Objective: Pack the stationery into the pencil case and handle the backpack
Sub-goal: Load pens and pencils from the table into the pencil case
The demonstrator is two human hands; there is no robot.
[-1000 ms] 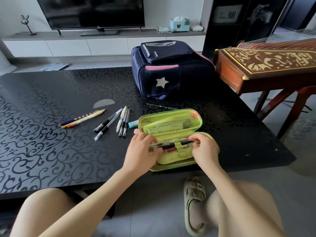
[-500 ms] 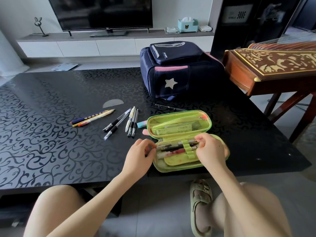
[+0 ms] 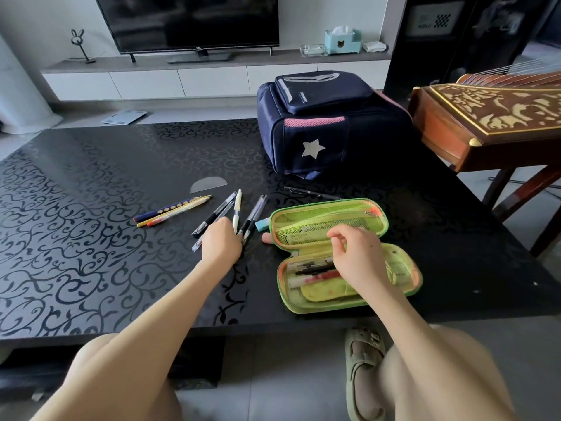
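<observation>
Packing partly done. The open lime-green zip pencil case [image 3: 321, 308], at 5 o'clock on the black patterned tabletop [image 3: 91, 253], holds several pens.

Loose gel pens [image 3: 237, 208] and striped pencils [image 3: 173, 209] are unpacked.

Left hand [image 3: 221, 243] is on the pens; whether the fingers grip cannot be told. Right hand [image 3: 356, 258] is over the case, fingers loosely curled and empty.

Navy star-patched backpack [image 3: 318, 123], at 12 o'clock, is untouched.

Black scroll-patterned table [image 3: 91, 238], white TV console [image 3: 182, 80] with television [image 3: 188, 22], carved zither [image 3: 491, 117], grey tiled floor [image 3: 288, 375].
</observation>
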